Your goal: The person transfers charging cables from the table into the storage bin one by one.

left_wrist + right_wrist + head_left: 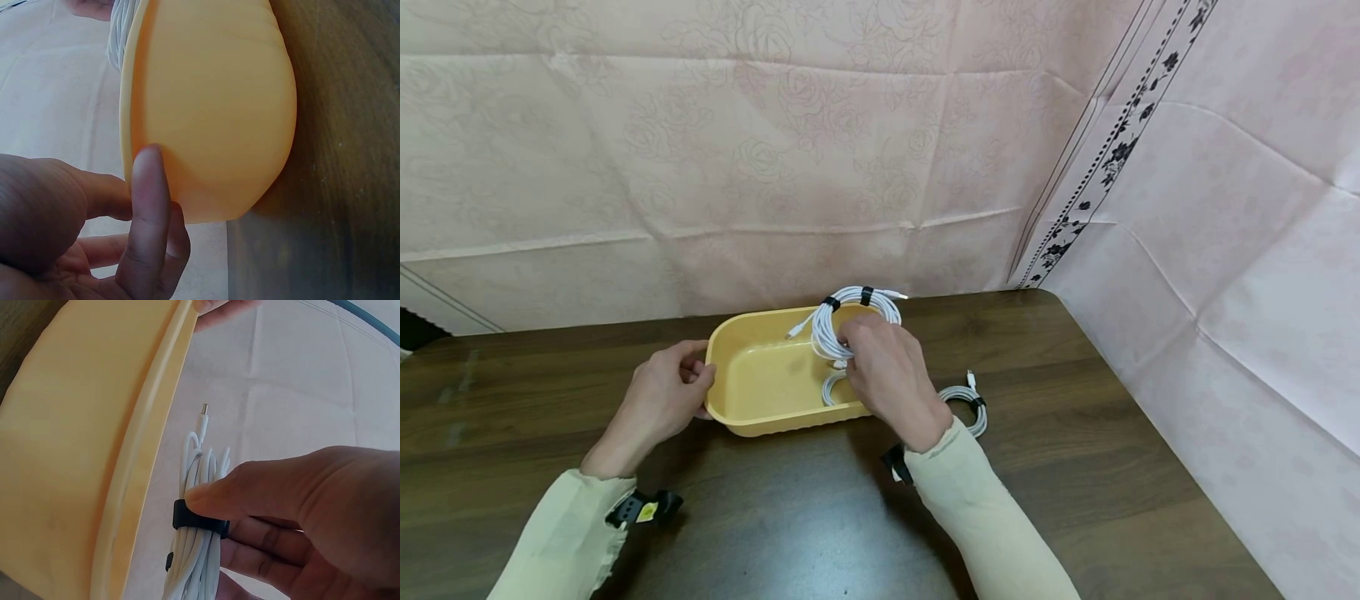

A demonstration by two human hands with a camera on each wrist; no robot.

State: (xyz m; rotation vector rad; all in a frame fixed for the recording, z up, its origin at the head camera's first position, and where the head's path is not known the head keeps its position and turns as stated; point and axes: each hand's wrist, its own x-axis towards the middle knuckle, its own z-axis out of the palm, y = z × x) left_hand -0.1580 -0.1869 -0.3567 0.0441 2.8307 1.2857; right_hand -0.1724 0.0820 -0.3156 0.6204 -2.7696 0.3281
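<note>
Cream sleeve (568, 533) behind it, our left hand (662, 387), fingers curled, pinches the yellow tub (767, 379) at its left edge. Above its right end, our curled right hand (887, 367) grips a white cable (197, 556); rightward, another coil (979, 421) lies with wide table (1097, 467) before the edge.

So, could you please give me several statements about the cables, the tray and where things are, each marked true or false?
1. The right grip holds a white cable bundle. True.
2. The left grip holds another cable. False: the left grip holds the end of the yellow tray.
3. A coiled cable lies on the table. True.
4. The held bundle's ties are red. False: the ties are black.
5. The tray is empty. False: a small white coil is inside.
</note>
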